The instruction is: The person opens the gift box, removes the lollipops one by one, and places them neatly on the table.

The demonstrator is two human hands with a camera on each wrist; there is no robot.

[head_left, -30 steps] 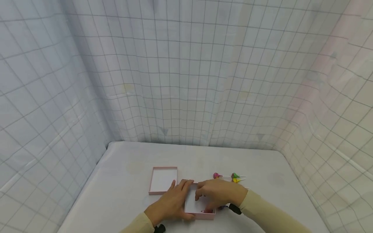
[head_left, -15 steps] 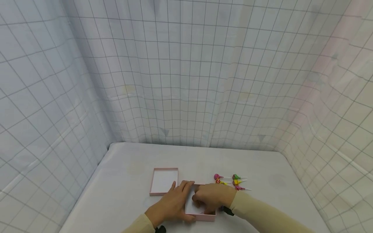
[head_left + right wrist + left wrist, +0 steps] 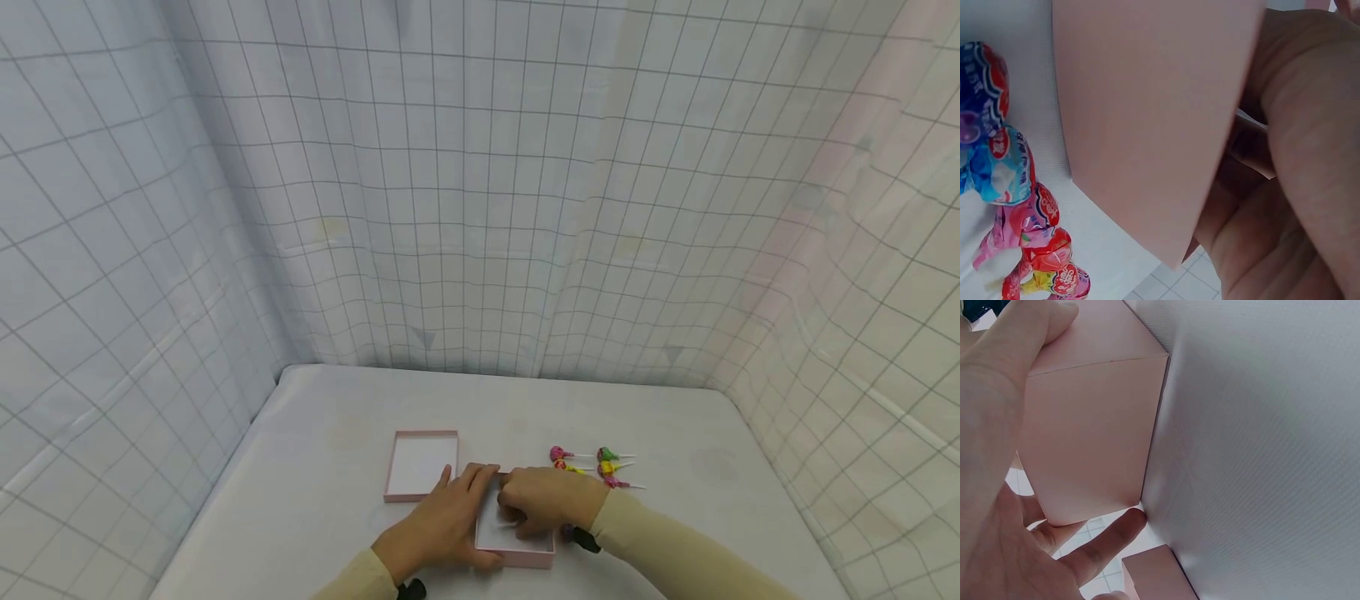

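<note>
A pink open box (image 3: 525, 560) with a white inside sits near the table's front. My left hand (image 3: 442, 518) holds it by its left side, thumb at the near wall and fingers reaching to the far end. Inside the box, my right hand (image 3: 551, 498) has its fingers curled and pointing down. A white lollipop stick (image 3: 507, 524) shows by those fingertips; the lollipop's head is hidden by the hand. In the right wrist view the box wall (image 3: 1147, 125) hides the fingertips.
The box's shallow lid (image 3: 422, 467) lies inside up at the back left. Several wrapped lollipops (image 3: 609, 468) lie right of the box. In the right wrist view, a blue-wrapped one (image 3: 1004, 165) lies close to its wall. Grid-patterned curtains (image 3: 465, 208) surround the table.
The right hand has shifted slightly left and its fingers are more curled in the box. The red lollipop head seen earlier at the near corner is out of sight. The left hand stays put.
</note>
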